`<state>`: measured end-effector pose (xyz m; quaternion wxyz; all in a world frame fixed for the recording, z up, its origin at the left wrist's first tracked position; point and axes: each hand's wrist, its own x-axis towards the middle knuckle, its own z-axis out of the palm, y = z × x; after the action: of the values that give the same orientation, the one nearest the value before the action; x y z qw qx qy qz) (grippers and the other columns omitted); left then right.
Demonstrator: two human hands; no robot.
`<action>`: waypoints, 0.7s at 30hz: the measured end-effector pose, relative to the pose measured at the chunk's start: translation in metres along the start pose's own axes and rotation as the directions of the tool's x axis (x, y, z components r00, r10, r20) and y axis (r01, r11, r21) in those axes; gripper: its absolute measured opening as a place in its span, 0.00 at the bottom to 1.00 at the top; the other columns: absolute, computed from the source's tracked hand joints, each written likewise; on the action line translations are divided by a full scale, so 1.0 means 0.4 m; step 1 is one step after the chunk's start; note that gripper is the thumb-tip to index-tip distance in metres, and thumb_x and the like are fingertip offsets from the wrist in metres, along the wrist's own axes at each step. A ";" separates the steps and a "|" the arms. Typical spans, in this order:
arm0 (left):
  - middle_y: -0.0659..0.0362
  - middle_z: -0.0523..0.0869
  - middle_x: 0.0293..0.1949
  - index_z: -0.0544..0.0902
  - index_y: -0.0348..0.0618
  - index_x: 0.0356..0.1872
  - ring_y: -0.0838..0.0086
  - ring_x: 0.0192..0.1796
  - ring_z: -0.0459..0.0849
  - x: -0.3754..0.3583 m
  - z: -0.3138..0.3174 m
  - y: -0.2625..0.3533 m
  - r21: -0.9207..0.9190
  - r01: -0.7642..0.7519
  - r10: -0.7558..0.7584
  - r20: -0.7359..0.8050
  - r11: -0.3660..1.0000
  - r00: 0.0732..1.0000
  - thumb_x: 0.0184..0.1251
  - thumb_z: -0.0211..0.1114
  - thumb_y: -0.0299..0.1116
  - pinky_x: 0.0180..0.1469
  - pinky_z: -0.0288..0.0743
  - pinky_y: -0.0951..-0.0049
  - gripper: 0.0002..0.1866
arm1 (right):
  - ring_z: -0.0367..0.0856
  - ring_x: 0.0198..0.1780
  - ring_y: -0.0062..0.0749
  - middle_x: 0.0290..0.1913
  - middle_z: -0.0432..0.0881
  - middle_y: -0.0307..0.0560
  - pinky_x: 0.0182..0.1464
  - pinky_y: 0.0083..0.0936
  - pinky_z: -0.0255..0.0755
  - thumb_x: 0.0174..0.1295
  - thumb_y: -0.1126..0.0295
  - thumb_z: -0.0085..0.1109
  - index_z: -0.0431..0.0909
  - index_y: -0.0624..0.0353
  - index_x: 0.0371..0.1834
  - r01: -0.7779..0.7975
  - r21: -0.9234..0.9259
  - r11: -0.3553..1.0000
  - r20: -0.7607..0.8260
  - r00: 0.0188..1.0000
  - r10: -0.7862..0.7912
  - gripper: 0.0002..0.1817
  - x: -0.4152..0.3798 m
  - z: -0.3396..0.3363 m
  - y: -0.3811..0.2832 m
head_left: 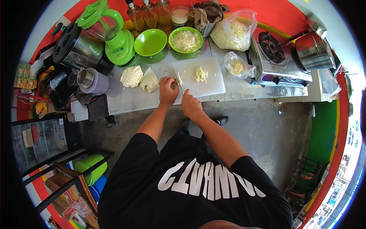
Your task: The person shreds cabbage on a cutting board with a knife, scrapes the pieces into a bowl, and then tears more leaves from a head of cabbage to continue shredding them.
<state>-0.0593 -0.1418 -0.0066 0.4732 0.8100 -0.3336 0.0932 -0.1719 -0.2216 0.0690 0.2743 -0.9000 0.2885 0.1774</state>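
Left hand: the left hand point(167, 89) presses down on a small pale piece of cabbage point(179, 79) at the near-left edge of the cutting board point(213, 82), fingers curled over it; how tightly is hard to tell at this size.
Right hand: the right hand point(190, 104) sits just beside the left, its grip closed around what looks like a knife handle; the knife point(182, 90) itself is a thin sliver between the two hands, barely readable.
Board: white, flat, rectangular, smooth plastic look, lying on the grey metal worktop point(129, 100).
Shreds: a loose, stringy heap of shredded cabbage point(200, 74) lies on the board just beyond the right grip.
Wedges: two crinkled, pale cabbage chunks point(139, 78) rest on the worktop just left of the left grip.
Bowls: two glossy green round bowls beyond the grips, one empty bowl point(151, 42), one filled bowl point(186, 39) heaped with shreds.
Bags: clear, crumpled plastic bags point(236, 32) hold more pale shreds, right of the board.
Stove: a steel gas burner point(276, 61), far right of the grips.
Blender: a green blender point(110, 32), tilted by lens warp.
Hard to see: the blade edge and fingertips are lost in small detail; the circular frame cuts off the stall's edges.
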 end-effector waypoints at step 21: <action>0.52 0.82 0.35 0.79 0.37 0.32 0.52 0.43 0.78 -0.004 0.003 0.005 0.009 0.037 -0.037 0.004 0.999 0.999 0.54 0.65 0.22 0.48 0.72 0.56 0.05 | 0.87 0.52 0.65 0.47 0.86 0.73 0.55 0.50 0.81 0.68 0.75 0.55 0.63 0.67 0.53 -0.053 -0.013 0.999 0.042 0.998 0.053 0.16 -0.028 0.011 -0.008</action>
<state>-0.0619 -0.1428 -0.0068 0.4706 0.8183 -0.3191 0.0840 -0.1792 -0.2121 0.0719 0.2703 -0.8897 0.3052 0.2054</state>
